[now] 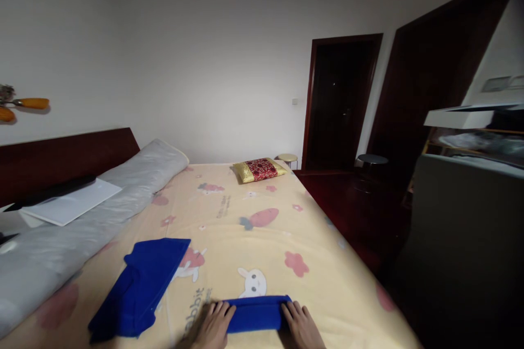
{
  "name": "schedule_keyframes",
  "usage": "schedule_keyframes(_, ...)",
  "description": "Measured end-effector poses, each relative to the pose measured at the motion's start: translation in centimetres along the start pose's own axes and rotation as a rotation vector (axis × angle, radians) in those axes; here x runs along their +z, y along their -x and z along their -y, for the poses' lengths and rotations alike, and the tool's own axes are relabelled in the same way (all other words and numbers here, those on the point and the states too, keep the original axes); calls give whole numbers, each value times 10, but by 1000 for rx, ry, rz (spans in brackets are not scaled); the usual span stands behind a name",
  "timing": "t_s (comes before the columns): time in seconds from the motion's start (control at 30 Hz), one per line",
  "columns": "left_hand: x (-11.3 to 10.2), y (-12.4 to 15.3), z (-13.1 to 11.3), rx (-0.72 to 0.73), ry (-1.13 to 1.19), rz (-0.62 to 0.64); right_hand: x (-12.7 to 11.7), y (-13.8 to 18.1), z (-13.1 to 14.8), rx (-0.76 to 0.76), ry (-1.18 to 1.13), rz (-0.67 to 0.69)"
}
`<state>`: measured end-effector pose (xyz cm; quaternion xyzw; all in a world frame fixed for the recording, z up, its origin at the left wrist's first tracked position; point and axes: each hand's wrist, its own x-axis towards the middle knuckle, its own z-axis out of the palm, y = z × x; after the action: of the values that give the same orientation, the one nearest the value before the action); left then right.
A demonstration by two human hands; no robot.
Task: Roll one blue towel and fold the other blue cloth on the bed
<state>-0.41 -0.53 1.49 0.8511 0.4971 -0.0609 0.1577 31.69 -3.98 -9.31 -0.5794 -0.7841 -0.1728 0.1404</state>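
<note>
On the bed (335, 278) I see one cloth (256, 316) between the person's left hand (215, 323) and right hand (302, 324), another cloth (141, 283) to its left, a cushion (260, 169) far behind, and bedding (141, 177) along the headboard (73, 150).

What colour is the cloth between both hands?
The cloth is deep blue, in the head view.

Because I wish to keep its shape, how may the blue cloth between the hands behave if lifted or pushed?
The blue cloth looks like soft fabric, so it would probably sag when lifted. Its folds may open, since no clip or tie shows around it. Lying low and flat on the bedsheet, it seems unlikely to roll.
</note>
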Motion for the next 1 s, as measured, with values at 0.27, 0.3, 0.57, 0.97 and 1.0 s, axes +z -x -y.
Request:
schedule_keyframes(0.27, -4, 2, -4, 4, -2, -18, -2, 0, -2, -2, -47, -5)
schedule_keyframes(0.3, -5, 3, -4, 3, -3, -19, -2, 0, -1, 6, -54, -6)
schedule_keyframes(0.57, -10, 4, -7, -18, -7, 13, -2, 2, -7, 12, -110, 67)
schedule_keyframes(0.97, -6, 0, -3, -77, -61, -23, -21, -5, -11, 20, -171, 117)
schedule_keyframes(1.0, -6, 1, -3, -83, -58, -35, -27, -7, -9, 34, -188, 121)
